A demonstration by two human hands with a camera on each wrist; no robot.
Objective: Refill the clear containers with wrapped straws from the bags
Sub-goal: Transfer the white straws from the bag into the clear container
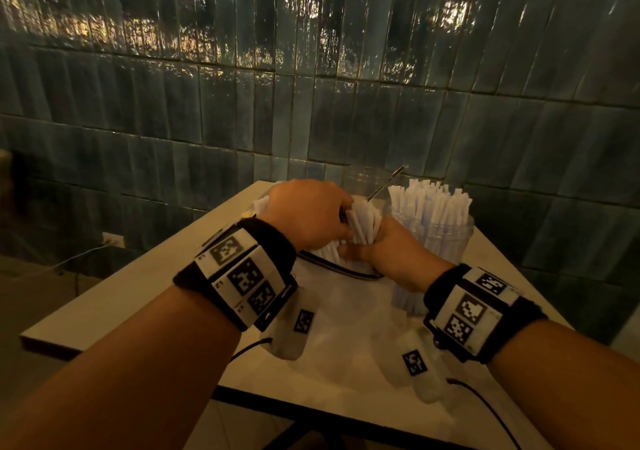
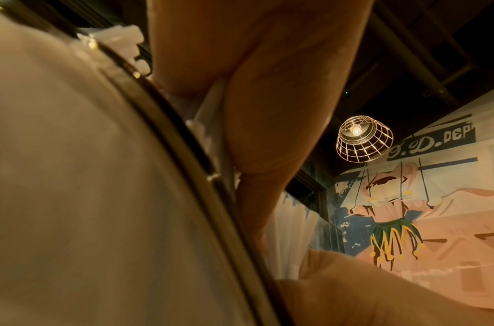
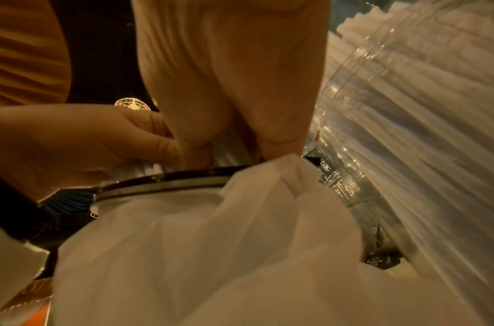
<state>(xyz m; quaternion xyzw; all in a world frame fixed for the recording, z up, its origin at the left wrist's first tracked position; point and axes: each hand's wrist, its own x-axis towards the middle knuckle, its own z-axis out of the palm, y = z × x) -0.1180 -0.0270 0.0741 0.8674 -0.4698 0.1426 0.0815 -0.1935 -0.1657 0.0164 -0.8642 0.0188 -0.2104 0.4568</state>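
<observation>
The right hand [image 1: 384, 252] is clamped around a fistful of thin, white paper-wrapped straws [image 1: 363, 224] at the dark-banded mouth of a soft, crinkled translucent bag [image 1: 346, 304]; the left hand [image 1: 308, 212] curls over their tops, steadying them. Beside them, a clear ribbed plastic container [image 1: 440, 238] already bristles with straws (apparently full). More seemingly remains to be moved.

A bundle of wrapped straws [image 1: 363, 225] is gripped between the left hand [image 1: 306, 212] and the right hand [image 1: 391, 250], just above the dark-rimmed mouth of a white bag [image 1: 332, 297] lying on the counter [image 1: 138, 283]. Just to the right, a clear container [image 1: 438, 238] packed with upright straws is seen. A dark tiled wall [image 1: 311, 86] stands behind.
</observation>
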